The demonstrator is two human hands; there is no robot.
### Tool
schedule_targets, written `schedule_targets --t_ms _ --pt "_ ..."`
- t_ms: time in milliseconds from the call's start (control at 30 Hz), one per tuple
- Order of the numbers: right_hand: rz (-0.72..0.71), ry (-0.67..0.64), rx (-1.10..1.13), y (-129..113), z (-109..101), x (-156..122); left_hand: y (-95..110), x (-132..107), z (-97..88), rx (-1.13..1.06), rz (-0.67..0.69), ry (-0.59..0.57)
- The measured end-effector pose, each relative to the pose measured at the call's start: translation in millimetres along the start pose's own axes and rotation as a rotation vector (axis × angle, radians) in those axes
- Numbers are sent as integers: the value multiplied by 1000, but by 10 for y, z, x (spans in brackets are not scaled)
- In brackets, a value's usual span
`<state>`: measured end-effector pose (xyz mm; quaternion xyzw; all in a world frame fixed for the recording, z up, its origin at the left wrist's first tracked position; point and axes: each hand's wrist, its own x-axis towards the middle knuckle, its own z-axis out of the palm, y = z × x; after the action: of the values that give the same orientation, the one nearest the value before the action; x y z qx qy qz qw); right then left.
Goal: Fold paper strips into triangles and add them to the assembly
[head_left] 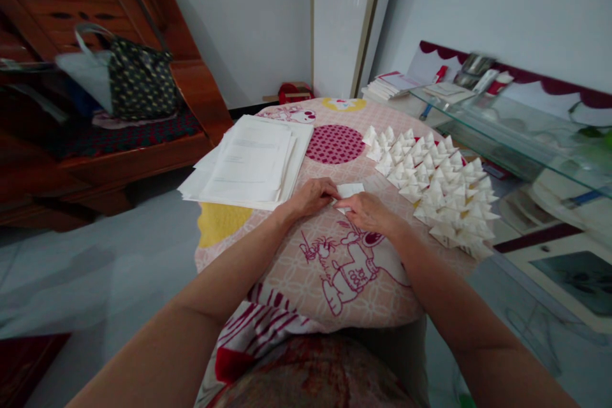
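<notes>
A small white piece of paper (351, 189) lies on the patterned tablecloth in front of me, partly covered by my fingers. My left hand (314, 196) is closed at its left edge, fingertips pressed together on the paper. From the right, my right hand (367, 211) holds the near part of the paper, its index finger pointing toward the left fingertips. To the right stand many folded white paper pieces (433, 182) with pointed tips, in close rows. A stack of white paper sheets (248, 162), the top one printed, lies to the left.
The round table's pink cloth (296, 280) carries cartoon prints. A glass-topped cabinet (497, 127) with books (389, 84) and small items stands at the right. On the left, a wooden bench (191, 95) holds a dark patterned bag (141, 76). A tall white appliance (342, 25) stands behind.
</notes>
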<state>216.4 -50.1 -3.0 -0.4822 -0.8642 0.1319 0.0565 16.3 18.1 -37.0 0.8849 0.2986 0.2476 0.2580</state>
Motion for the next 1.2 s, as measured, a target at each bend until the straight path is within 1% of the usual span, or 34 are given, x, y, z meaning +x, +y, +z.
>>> schedule_targets --t_ms 167,267,400,467,533,600,667,700,767,900,967,1067,1200 --pt "-18 0 -12 13 -28 -60 -26 -11 7 -15 11 20" --pt "-18 -32 -4 3 -62 -111 -33 -13 14 -15 13 29" --pt "-20 -53 62 -17 -106 -198 -14 -16 15 1 8 28" --pt "17 -47 103 -6 -124 -239 7 -21 14 23 6 29" --pt "92 9 129 30 -138 -268 31 -28 16 50 1 27" --pt "171 132 115 90 -135 -280 56 -36 22 81 -4 24" --pt "200 250 70 165 -100 -280 81 -46 29 109 -5 24" --pt "180 277 55 203 -68 -278 94 -51 31 119 -3 24" --pt "89 265 61 269 21 -274 118 -61 33 124 2 23" --pt "44 293 43 334 217 -273 152 -76 28 105 -1 23" --pt "28 314 19 337 277 -276 159 -80 25 103 -3 23" --pt "22 342 -68 326 288 -282 157 -86 27 109 2 24" --pt "-10 325 -177 308 198 -291 144 -95 36 121 26 25"
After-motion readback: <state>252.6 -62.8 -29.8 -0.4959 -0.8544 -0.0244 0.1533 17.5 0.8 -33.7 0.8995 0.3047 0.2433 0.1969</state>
